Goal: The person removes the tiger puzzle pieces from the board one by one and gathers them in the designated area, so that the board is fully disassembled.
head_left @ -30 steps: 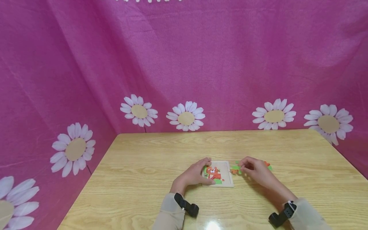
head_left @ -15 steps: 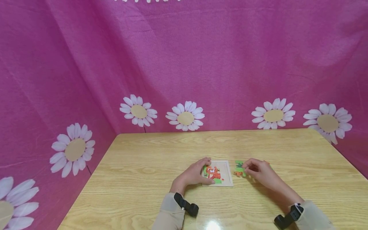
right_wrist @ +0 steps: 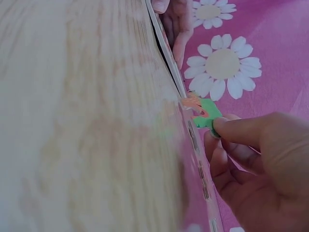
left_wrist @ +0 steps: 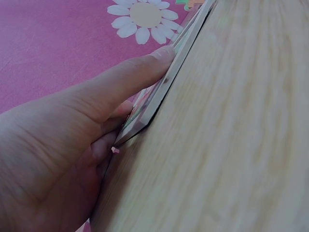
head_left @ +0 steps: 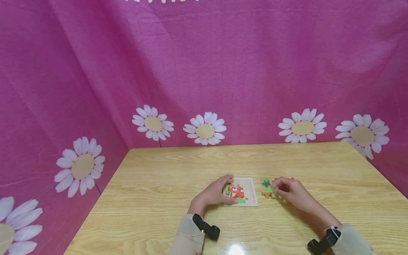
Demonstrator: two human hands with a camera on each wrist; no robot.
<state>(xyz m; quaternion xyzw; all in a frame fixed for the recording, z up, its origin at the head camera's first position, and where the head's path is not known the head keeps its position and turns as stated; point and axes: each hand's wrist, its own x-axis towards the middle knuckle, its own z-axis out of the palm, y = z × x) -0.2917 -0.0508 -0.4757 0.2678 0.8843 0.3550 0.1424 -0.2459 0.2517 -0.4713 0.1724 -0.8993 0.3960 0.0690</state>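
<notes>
A square wooden jigsaw tray [head_left: 254,198] lies on the table, its left part filled with pieces showing an orange tiger [head_left: 236,191] on green. My left hand [head_left: 214,192] spans and grips the tray from its left side, fingers at the far edge and thumb on the near rim; the left wrist view shows that thumb [left_wrist: 161,55] pressed on the rim. To the right of the tray, my right hand [head_left: 291,192] pinches a green and orange puzzle piece [right_wrist: 207,115] between thumb and fingers. A green piece with a dark leaf shape [head_left: 265,182] lies just behind it.
More loose puzzle pieces lie partly hidden behind the right hand, one with an orange patch [head_left: 293,178]. The wooden table [head_left: 178,163] meets a pink curtain [head_left: 248,78] with white daisies at its back and left.
The right hand has drawn away from the tray to the right, with the green and orange puzzle piece. The leaf-marked piece now shows more fully. The left hand keeps its hold.
</notes>
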